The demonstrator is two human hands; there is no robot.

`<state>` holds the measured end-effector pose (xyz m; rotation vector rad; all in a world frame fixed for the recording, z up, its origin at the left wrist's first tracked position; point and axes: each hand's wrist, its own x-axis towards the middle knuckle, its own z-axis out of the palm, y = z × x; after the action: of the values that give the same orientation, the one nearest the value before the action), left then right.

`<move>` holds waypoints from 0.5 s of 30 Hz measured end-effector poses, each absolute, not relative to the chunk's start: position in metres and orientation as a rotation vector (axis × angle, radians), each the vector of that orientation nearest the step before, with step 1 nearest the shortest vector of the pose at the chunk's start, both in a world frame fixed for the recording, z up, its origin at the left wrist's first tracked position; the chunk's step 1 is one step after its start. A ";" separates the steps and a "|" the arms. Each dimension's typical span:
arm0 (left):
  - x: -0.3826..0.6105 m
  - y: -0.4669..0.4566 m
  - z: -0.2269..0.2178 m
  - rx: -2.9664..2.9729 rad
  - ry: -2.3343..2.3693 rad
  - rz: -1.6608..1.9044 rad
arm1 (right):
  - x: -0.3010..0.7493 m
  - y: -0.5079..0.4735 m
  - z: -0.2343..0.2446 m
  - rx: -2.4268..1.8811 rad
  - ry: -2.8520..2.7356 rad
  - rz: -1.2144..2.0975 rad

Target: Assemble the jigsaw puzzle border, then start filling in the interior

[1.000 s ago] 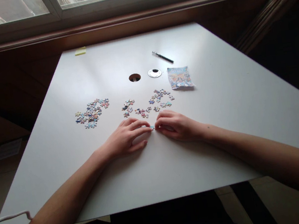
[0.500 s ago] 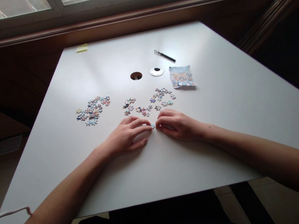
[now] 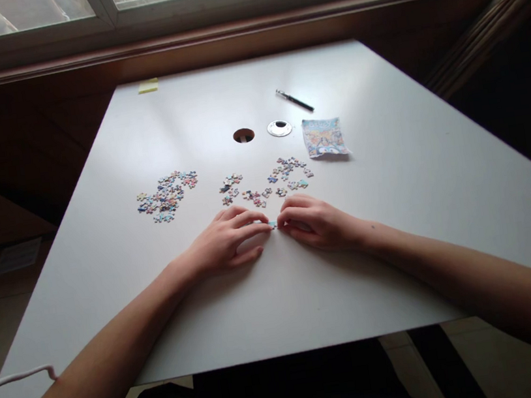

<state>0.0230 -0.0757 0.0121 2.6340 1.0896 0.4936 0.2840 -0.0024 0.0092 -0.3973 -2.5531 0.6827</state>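
Note:
A small light-blue jigsaw puzzle piece [image 3: 273, 224] lies on the white table between my two hands, mostly covered by fingertips. My left hand [image 3: 231, 237] rests on its side, fingers stretched toward the piece and the index tip touching its left edge. Its thumb stays apart, nearer to me. From the other side my right hand [image 3: 315, 221] curls its fingers and thumb together, the tips at the piece's right edge. Just beyond the hands are loose puzzle pieces [image 3: 255, 196], with another group of puzzle pieces [image 3: 287, 168] behind the right hand.
A larger heap of puzzle pieces [image 3: 164, 200] spreads on the left. Farther back lie a printed picture sheet [image 3: 324, 136], a black pen [image 3: 295, 100], a round metal cover [image 3: 280, 128] beside a table hole [image 3: 243, 135], and a yellow sticky note [image 3: 148, 85]. A white cable [image 3: 16, 377] reaches my left forearm.
The view has shifted very slightly. Both hands keep their places at the light-blue puzzle piece, and the other pieces lie as before.

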 end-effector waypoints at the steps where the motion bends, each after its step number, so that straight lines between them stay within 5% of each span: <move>1: 0.023 -0.076 0.012 2.634 1.089 0.495 | 0.284 -0.002 0.009 -0.399 -2.554 0.683; 15: 0.023 -0.076 0.013 2.605 1.082 0.495 | 0.286 0.000 0.012 -0.459 -2.491 0.804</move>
<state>0.0229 -0.0759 0.0129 2.6051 1.0818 0.4950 0.2857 -0.0003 0.0118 -0.4589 -2.4909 0.8042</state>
